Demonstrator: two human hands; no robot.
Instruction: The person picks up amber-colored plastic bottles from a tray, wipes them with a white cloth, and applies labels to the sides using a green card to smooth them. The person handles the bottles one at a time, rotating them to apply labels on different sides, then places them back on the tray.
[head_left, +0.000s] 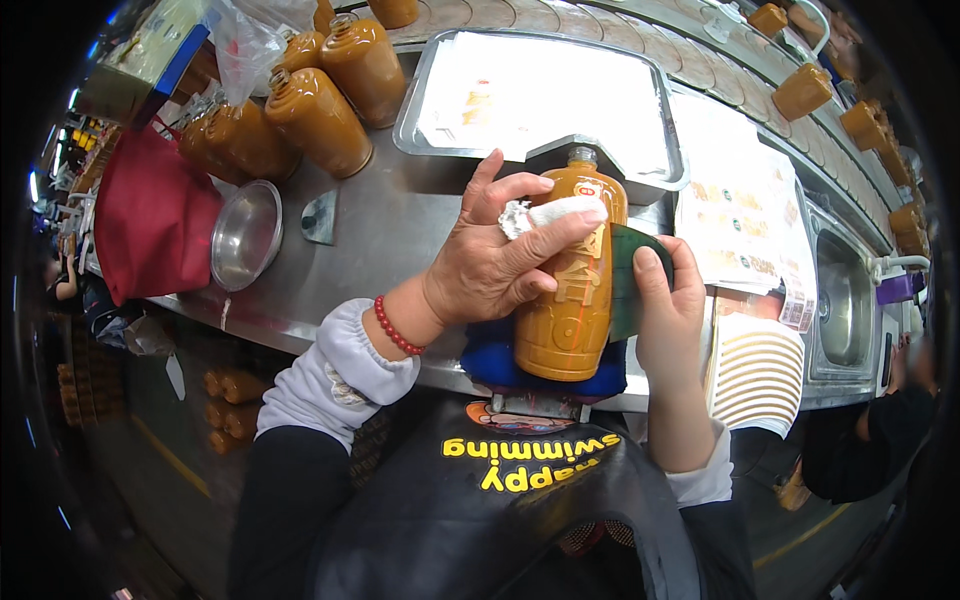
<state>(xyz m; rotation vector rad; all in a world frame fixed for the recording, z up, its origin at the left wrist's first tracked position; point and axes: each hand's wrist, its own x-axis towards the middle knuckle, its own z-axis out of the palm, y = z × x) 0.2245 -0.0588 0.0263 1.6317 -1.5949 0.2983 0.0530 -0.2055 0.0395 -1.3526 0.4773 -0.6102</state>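
An amber-brown glazed bottle (562, 322) with gold raised lettering lies before me, its neck pointing away in a notched metal bracket (619, 159). A dark blue cloth pad (487, 356) is under its base. My left hand (487, 255) rests on the bottle's face with its fingers spread. White wrapping (566, 210) with a ragged end covers one of its fingers. Between thumb and fingers, my right hand (671, 300) grips a thin dark green scraper (626, 289), which stands against the bottle's right side.
Several similar bottles (319, 124) stand at the back left, near a red bag (154, 217) and a metal bowl (247, 236). Another scraper (321, 217) lies on the steel table (375, 247). Beyond is a tray (401, 124) of decal sheets; more sheets (739, 195) and a sink (840, 300) are right.
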